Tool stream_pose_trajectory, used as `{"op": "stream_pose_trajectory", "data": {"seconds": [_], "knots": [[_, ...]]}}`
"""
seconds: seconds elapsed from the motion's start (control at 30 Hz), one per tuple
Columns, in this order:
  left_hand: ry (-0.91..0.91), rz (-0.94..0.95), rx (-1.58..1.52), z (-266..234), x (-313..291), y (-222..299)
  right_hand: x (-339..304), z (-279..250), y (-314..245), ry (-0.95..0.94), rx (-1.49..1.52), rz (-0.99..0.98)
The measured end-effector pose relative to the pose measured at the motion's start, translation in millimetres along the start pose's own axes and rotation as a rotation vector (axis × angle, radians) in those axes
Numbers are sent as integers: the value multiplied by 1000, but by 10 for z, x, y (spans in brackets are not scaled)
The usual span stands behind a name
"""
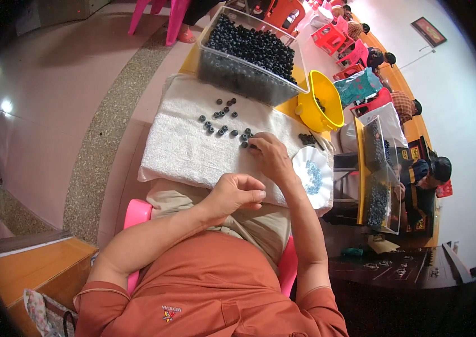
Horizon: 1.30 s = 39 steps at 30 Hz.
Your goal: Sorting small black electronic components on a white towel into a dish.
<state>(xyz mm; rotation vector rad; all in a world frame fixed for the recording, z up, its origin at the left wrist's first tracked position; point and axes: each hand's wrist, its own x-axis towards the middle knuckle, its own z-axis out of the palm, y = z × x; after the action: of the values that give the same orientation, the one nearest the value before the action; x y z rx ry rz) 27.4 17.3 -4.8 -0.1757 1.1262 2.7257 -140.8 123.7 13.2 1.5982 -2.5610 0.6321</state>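
Note:
My left hand is above the near edge of a white towel, its thumb and fingers closed in a pinch. Whatever they hold, if anything, is too small to make out. Farther forward, my right hand reaches down to the towel with its fingertips closed on a small black ring-like part. Several similar black parts lie scattered to the left of that hand. Beside my right wrist stands a white scalloped dish with tiny light-blue pieces in it.
A clear plastic box full of black parts stands beyond the towel. Right of it is a yellow basin; a small dark cluster lies near the dish. Another table with clear bins and a seated person are at right.

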Motion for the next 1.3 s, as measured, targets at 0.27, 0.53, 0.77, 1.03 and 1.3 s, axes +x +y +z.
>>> {"op": "stream_pose_trajectory", "data": {"seconds": [0.27, 0.53, 0.77, 1.03, 1.3], "knots": [[5, 16, -7, -17, 4, 29, 121, -32, -57, 87, -26, -77], [15, 111, 70, -19, -1, 42, 684, -745, -18, 372, -104, -96], [-11, 106, 99, -90, 30, 79, 1549, -1120, 359, 211, -164, -70], [-23, 90, 116, -82, 27, 170, 2246, -761, 1132, -381, -33, 42], [-47, 49, 102, -117, 33, 180, 2583, -522, 1052, -355, -206, -69]]}}
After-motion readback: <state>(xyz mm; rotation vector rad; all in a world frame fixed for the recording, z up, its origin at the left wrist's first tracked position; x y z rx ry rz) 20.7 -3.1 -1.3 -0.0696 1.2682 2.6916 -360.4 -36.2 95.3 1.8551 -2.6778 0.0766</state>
